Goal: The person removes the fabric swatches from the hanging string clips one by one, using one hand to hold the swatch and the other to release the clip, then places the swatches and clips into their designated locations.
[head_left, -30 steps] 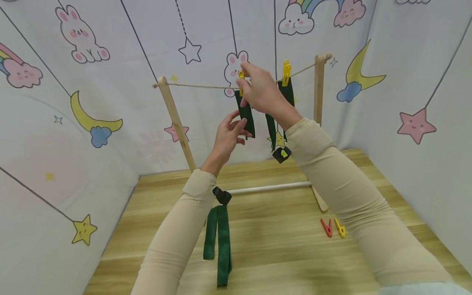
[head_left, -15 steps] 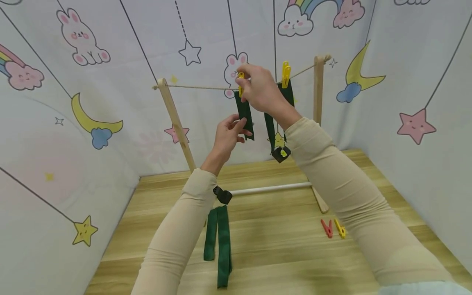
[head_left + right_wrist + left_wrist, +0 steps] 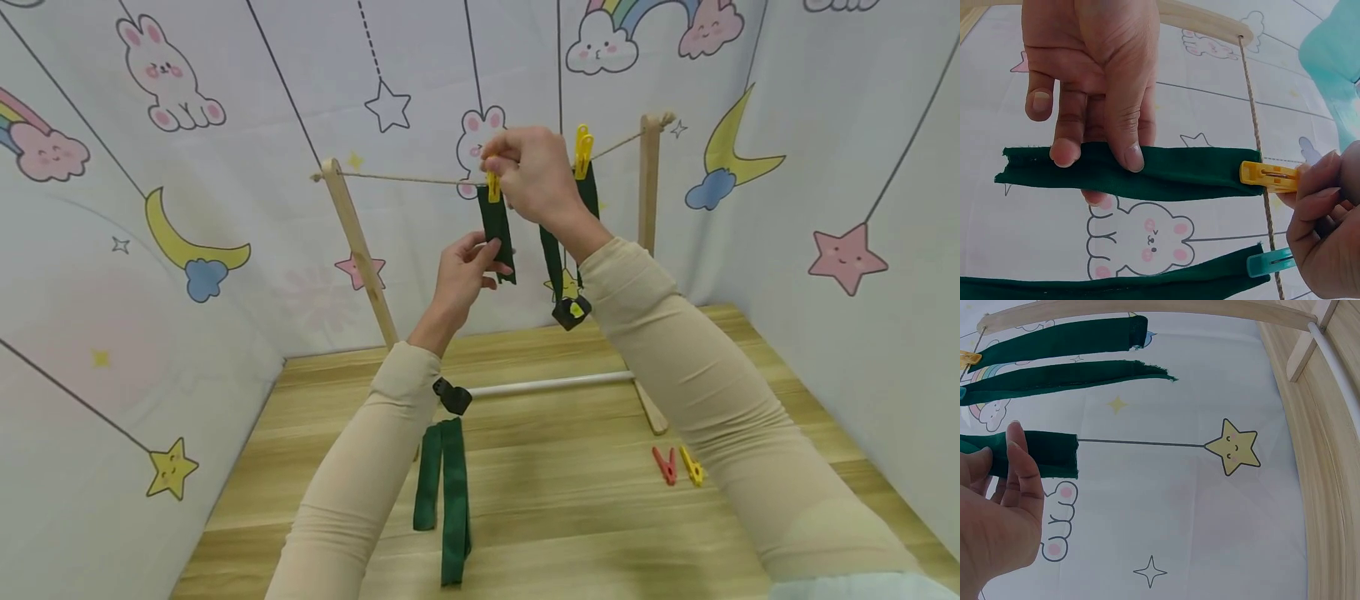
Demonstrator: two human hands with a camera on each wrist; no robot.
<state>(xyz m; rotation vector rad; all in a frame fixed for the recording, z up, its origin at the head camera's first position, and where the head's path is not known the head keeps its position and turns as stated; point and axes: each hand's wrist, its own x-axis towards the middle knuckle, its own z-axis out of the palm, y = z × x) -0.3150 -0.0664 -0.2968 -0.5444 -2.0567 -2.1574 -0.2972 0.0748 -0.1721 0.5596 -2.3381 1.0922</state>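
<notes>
A dark green fabric strip (image 3: 496, 218) hangs from the rope (image 3: 405, 178), its top end in the bite of a yellow clothespin (image 3: 1260, 176). My right hand (image 3: 536, 175) pinches the handle end of that clothespin between thumb and fingers. Lower on the strip, my left hand (image 3: 459, 275) holds it between thumb and fingertips, with the frayed free end sticking out past them. Beside it hangs another green strip under a teal clothespin (image 3: 1266, 262). A further yellow clothespin (image 3: 583, 154) grips a strip farther right, partly hidden behind my right wrist.
Wooden posts (image 3: 649, 192) hold the rope at both ends, with a white bar (image 3: 551, 384) low between them. On the wood-grain table (image 3: 570, 517) lie folded green strips (image 3: 453, 508), a red clothespin (image 3: 664, 464) and a yellow one (image 3: 692, 465). A printed curtain surrounds the table.
My right fingers have shifted up to the clothespin's handle end, so more of its yellow body shows over the strip. My left hand stays almost where it was.
</notes>
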